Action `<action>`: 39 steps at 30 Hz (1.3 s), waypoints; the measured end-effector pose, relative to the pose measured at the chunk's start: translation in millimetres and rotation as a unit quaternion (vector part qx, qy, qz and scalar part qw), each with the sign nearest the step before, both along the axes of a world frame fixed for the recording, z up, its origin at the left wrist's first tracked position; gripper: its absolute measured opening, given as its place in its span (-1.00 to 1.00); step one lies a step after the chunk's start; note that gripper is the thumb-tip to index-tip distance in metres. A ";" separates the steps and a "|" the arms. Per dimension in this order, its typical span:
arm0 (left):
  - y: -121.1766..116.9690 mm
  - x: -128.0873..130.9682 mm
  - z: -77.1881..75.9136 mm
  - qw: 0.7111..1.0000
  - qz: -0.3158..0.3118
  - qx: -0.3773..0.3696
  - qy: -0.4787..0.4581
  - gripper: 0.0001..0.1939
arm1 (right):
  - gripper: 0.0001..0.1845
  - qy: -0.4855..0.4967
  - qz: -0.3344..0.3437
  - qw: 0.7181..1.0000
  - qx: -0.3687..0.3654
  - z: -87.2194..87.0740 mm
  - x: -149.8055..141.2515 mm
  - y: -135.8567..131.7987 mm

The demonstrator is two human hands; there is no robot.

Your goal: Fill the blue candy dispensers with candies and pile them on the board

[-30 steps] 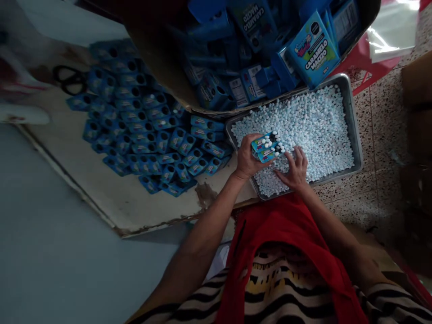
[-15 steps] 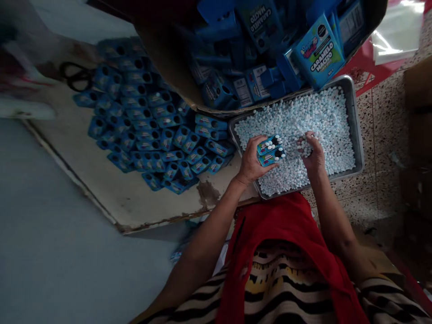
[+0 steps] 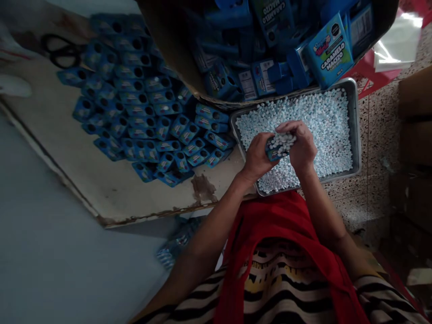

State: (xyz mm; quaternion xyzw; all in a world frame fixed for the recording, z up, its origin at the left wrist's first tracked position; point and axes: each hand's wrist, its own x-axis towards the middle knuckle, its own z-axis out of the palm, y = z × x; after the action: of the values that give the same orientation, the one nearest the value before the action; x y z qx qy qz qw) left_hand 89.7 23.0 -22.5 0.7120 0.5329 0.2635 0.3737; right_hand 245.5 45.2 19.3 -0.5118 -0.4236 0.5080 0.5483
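My left hand (image 3: 257,157) is closed around the small blue candy boxes (image 3: 273,154), held over the left part of a metal tray (image 3: 355,130). Cupped against their right side, my right hand (image 3: 303,148) holds a handful of small white candies (image 3: 285,141), which lie heaped over the box tops. The holes in the boxes are mostly hidden by the candies and fingers. Below both hands, a layer of white and pale blue candies (image 3: 329,135) covers the tray bottom.
Many blue candy boxes (image 3: 141,121) with round holes stand on the worn table (image 3: 151,202) at left. Scissors (image 3: 62,51) lie behind them. A large cardboard carton (image 3: 216,104) full of blue boxes borders the tray's far side. Clear plastic bags (image 3: 398,42) lie at far right.
My right hand has moved left from over the tray to the boxes, bringing its handful of candies onto their tops. My left hand still holds the boxes. The view has shifted slightly.
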 end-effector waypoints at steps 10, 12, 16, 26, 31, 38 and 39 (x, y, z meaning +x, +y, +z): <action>-12.3 -6.7 10.0 0.997 0.055 -0.002 0.056 -0.26 | -0.39 -0.020 -0.037 0.998 -0.056 -2.2 29.7 -36.5; -14.8 -10.6 7.8 0.998 0.050 0.006 0.038 -0.23 | -0.51 -0.135 -0.062 0.985 -0.088 -21.0 50.9 -48.8; -18.6 -19.1 -0.4 0.997 0.072 0.034 0.005 -0.16 | -0.54 -0.426 -0.036 0.900 -0.084 -67.1 79.9 -61.3; -34.1 -29.4 2.2 0.997 0.075 -0.013 0.023 -0.19 | -0.49 -0.480 0.021 0.868 -0.125 -111.4 48.1 -28.6; -26.9 -23.0 5.5 0.997 0.067 -0.036 0.026 -0.19 | -0.58 -0.033 -0.056 0.971 -0.230 -87.3 55.6 -35.6; -28.4 -12.6 20.6 0.998 0.033 -0.007 0.047 -0.29 | -0.57 0.280 -0.073 0.946 -0.149 -7.7 39.4 -27.9; -28.6 -10.5 23.5 0.998 0.028 -0.009 0.053 -0.30 | -0.56 0.269 -0.061 0.952 -0.133 0.0 34.3 -26.1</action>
State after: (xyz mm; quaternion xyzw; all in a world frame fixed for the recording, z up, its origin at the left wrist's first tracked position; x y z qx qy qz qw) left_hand 79.2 -5.6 1.0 0.7063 0.5739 0.2315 0.3438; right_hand 279.9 19.0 19.2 -0.4498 -0.1567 0.6440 0.5987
